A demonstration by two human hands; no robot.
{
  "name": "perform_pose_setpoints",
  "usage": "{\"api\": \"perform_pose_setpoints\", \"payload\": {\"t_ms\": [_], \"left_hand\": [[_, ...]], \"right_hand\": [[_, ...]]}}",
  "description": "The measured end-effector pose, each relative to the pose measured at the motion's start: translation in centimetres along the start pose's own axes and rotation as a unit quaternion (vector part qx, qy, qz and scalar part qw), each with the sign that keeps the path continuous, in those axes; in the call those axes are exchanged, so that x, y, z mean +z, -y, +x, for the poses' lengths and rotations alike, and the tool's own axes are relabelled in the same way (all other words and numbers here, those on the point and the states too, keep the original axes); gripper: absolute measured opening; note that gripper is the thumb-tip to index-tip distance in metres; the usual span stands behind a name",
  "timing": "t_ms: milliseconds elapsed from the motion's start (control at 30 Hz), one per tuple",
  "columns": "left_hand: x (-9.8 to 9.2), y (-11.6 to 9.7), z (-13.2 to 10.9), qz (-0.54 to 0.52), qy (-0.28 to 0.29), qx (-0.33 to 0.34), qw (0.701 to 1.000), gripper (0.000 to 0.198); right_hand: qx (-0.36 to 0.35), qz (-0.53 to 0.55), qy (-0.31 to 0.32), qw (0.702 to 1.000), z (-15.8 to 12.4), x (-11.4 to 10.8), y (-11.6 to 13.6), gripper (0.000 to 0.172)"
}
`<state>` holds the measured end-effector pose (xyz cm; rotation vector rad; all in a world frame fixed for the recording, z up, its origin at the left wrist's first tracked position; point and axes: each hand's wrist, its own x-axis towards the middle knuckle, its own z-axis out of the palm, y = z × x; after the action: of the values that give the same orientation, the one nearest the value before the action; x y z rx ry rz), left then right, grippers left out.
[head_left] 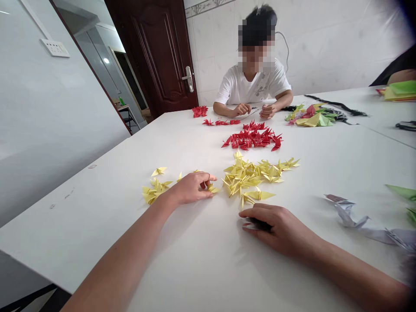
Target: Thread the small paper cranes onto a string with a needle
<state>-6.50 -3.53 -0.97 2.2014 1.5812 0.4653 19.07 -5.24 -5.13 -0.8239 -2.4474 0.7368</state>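
Observation:
My left hand [193, 187] rests on the white table [201, 255] with its fingers pinched on a small yellow paper crane [212, 188]. A small pile of yellow cranes [154, 190] lies just left of that hand. A larger heap of yellow cranes [255, 175] lies to its right. My right hand [276, 227] lies knuckles up near the table's front, fingers curled over something small and dark that I cannot make out.
A heap of red cranes [253, 138] lies beyond the yellow ones, with a red strung row [221, 122] and a red pile [199, 111] farther back. A person in a white shirt [255, 86] sits opposite. Mixed coloured paper [312, 116] lies at the back right; grey folded paper [351, 216] at the right.

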Motion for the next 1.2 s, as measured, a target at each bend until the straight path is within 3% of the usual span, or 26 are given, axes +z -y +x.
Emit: {"api": "perform_pose_setpoints", "payload": {"t_ms": [200,367,467,667,900,1200], "left_hand": [[1.5,-1.4,0.1,-0.047,-0.124,0.177,0.975,0.039],[3.3,-2.7,0.0,-0.09,-0.134,0.273,0.948,0.043],[4.1,-3.3,0.0,-0.096,-0.126,0.296,0.942,0.045],[5.0,-3.5,0.3,-0.068,-0.142,0.343,0.926,0.048],[5.4,-3.2,0.4,-0.047,-0.159,0.347,0.923,0.051],[5.5,-3.0,0.5,-0.035,-0.151,0.34,0.927,0.052]], "right_hand": [[-0.006,0.08,-0.077,0.994,-0.3,-0.6,0.7,0.02],[0.007,0.048,-0.182,0.982,-0.1,-0.3,0.3,0.022],[0.01,-0.001,-0.209,0.978,0.0,0.2,-0.1,0.024],[-0.049,-0.095,-0.211,0.972,0.0,0.2,-0.3,0.025],[-0.106,-0.177,-0.231,0.951,0.1,0.0,-0.5,0.024],[-0.124,-0.25,-0.216,0.936,0.0,-0.2,-0.2,0.025]]}}
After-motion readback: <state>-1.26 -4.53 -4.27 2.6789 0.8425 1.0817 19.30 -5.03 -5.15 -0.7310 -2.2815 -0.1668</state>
